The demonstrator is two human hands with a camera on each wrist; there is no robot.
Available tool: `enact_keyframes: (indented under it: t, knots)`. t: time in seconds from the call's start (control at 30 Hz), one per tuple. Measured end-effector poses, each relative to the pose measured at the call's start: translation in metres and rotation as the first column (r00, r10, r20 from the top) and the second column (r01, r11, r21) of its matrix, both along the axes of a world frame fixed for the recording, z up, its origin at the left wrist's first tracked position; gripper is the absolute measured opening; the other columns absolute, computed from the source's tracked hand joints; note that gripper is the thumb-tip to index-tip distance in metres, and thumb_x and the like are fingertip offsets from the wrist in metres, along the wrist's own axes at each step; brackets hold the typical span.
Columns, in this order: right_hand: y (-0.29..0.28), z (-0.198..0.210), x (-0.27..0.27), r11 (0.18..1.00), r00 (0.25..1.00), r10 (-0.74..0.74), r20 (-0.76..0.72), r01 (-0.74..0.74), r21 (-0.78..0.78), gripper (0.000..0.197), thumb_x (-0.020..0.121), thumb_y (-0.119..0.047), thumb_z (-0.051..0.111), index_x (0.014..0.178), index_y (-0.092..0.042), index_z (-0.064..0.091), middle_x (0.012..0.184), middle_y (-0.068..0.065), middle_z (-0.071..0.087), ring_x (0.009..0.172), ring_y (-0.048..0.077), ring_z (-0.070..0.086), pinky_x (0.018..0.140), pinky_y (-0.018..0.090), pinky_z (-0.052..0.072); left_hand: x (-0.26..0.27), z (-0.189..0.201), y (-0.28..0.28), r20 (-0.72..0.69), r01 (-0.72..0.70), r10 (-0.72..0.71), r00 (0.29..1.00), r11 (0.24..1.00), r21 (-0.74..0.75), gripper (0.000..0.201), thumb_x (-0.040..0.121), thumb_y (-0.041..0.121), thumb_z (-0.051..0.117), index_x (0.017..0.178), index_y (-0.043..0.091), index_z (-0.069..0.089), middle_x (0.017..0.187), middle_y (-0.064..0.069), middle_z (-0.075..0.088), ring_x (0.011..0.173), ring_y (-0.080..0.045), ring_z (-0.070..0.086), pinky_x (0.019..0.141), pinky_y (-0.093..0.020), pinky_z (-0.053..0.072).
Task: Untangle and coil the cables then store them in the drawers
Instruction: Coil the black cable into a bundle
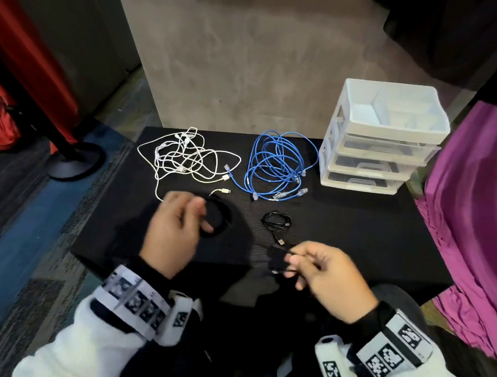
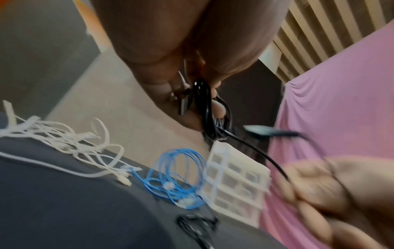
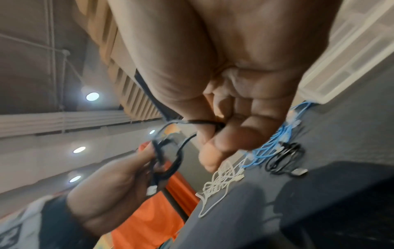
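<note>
My left hand (image 1: 192,215) grips a coil of black cable (image 1: 221,220) just above the black table (image 1: 354,237), fingers curled round its loops (image 2: 204,107). My right hand (image 1: 295,260) pinches the free end of that black cable (image 3: 200,122) near the table's front edge. A second small black cable (image 1: 277,223) lies coiled on the table between my hands. At the back lie a tangle of white cables (image 1: 185,159) and a loose bundle of blue cables (image 1: 277,166). The white plastic drawer unit (image 1: 378,154) stands at the back right, its drawers pushed in.
A purple cloth (image 1: 476,214) hangs along the table's right side. A black post base (image 1: 73,162) and red fabric (image 1: 3,117) stand on the floor to the left. A grey wall (image 1: 247,73) rises behind the table.
</note>
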State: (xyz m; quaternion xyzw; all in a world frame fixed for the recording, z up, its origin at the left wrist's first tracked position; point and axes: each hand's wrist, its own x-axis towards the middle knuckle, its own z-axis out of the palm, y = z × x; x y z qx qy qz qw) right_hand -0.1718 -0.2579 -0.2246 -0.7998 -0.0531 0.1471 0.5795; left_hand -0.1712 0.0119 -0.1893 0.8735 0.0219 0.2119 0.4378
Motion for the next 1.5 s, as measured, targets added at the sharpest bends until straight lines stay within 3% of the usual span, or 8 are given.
enact_keyframes:
  t: [0.13,0.23,0.43,0.8,1.1,1.3,1.4,1.5]
  knots:
    - [-0.026,-0.001,0.008,0.944,0.942,-0.004,0.337,0.115,-0.308,0.014,0.09,-0.016,0.076,0.084,-0.028,0.074,0.081,-0.008,0.065,0.079,0.007,0.059,0.08,0.02,0.043,0.002,-0.003,0.01,-0.14,-0.045,0.033,0.99,0.996,-0.083,0.026,0.104,0.023,0.053,0.082,0.015,0.064,0.073,-0.003,0.07,0.07,0.0,0.064,0.079,-0.013,0.042]
    - [-0.021,-0.008,0.01,0.928,0.93,-0.076,0.359,0.197,-0.315,0.018,0.085,-0.014,0.081,0.082,-0.031,0.076,0.077,-0.004,0.056,0.073,0.009,0.055,0.072,0.014,0.04,0.0,0.0,-0.009,-0.273,-0.085,-0.057,0.96,0.872,-0.482,0.029,0.105,0.03,0.051,0.087,0.012,0.063,0.066,-0.005,0.071,0.062,-0.011,0.062,0.064,-0.026,0.05]
    - [0.01,0.003,0.004,0.928,0.963,-0.265,-0.047,0.268,0.26,0.013,0.099,-0.001,0.061,0.093,-0.003,0.072,0.077,0.013,0.069,0.069,0.02,0.07,0.064,0.029,0.06,-0.007,0.012,-0.04,-0.225,-0.126,-0.292,0.929,0.324,-0.938,0.022,0.105,0.017,0.047,0.093,0.005,0.06,0.074,-0.005,0.066,0.069,-0.015,0.071,0.067,-0.035,0.063]
    - [0.056,0.024,-0.005,0.586,0.9,-0.154,-0.408,0.416,0.696,0.02,0.103,-0.004,0.052,0.106,-0.006,0.071,0.096,0.013,0.075,0.079,0.014,0.069,0.063,0.021,0.056,-0.016,0.005,-0.079,-0.25,-0.249,-0.361,0.898,0.05,-0.967,0.025,0.108,0.019,0.042,0.09,0.01,0.057,0.077,-0.006,0.066,0.078,-0.016,0.071,0.079,-0.037,0.064]
    - [0.052,0.004,-0.008,0.504,0.832,-0.096,-0.547,0.514,0.694,0.019,0.097,-0.005,0.058,0.094,-0.023,0.061,0.093,0.004,0.073,0.076,0.011,0.069,0.066,0.022,0.052,-0.013,-0.005,-0.088,-0.408,-0.385,-0.28,0.869,0.136,-0.913,0.025,0.109,0.019,0.044,0.094,0.007,0.059,0.073,-0.01,0.071,0.065,-0.013,0.072,0.063,-0.027,0.062]
    - [0.048,-0.01,-0.011,0.701,0.869,-0.081,-0.488,0.397,0.592,0.018,0.091,-0.006,0.07,0.087,-0.023,0.064,0.092,0.004,0.071,0.089,0.013,0.066,0.068,0.024,0.045,-0.01,-0.005,-0.078,-0.384,-0.355,-0.239,0.892,0.156,-0.922,0.021,0.106,0.017,0.049,0.103,0.006,0.067,0.081,-0.008,0.067,0.057,-0.011,0.068,0.05,-0.023,0.056]
    - [0.046,-0.017,-0.015,0.787,0.903,-0.326,-0.278,0.423,0.45,0.02,0.089,-0.015,0.077,0.102,-0.021,0.063,0.091,0.0,0.064,0.085,0.013,0.057,0.072,0.028,0.045,-0.009,-0.012,-0.069,-0.406,-0.322,-0.151,0.901,0.396,-0.86,0.021,0.104,0.023,0.054,0.103,0.01,0.071,0.082,-0.008,0.071,0.062,-0.015,0.067,0.048,-0.024,0.051]
    - [0.038,-0.008,-0.014,0.876,0.856,-0.453,0.25,0.375,0.304,0.019,0.089,-0.012,0.078,0.096,-0.024,0.065,0.085,-0.004,0.061,0.071,0.012,0.053,0.074,0.022,0.047,-0.01,-0.02,-0.066,-0.348,-0.231,-0.018,0.937,0.715,-0.66,0.02,0.103,0.024,0.057,0.098,0.018,0.075,0.083,-0.007,0.078,0.077,-0.02,0.071,0.071,-0.035,0.058]
